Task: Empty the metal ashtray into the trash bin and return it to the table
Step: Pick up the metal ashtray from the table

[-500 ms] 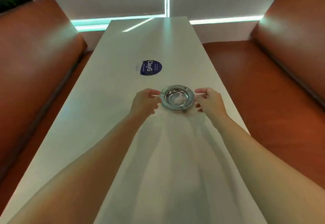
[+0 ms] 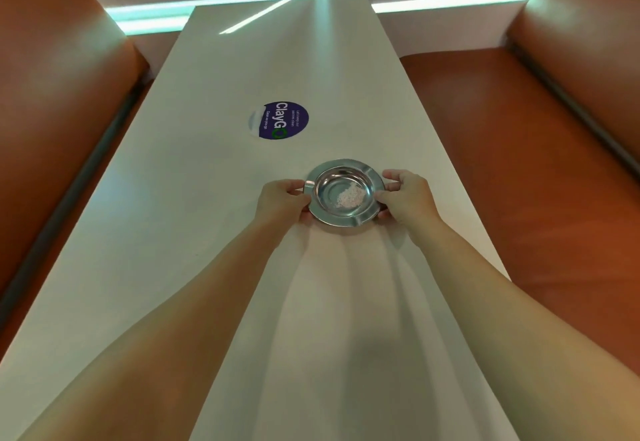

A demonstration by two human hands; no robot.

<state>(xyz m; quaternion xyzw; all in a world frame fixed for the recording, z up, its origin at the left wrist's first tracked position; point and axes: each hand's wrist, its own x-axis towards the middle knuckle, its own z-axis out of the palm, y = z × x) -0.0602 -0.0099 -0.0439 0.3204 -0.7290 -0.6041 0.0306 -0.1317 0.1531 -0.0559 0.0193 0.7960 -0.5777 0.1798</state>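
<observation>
Ashtray (image 2: pixel 345 193), a round metal dish with pale ash in its bowl, sits on the white table (image 2: pixel 173 232) just short of a blue sticker (image 2: pixel 279 120), gripped at its rim by the left hand (image 2: pixel 282 200) and right hand (image 2: pixel 407 198).

2 bare forearms — no sleeves, no jewellery.
</observation>
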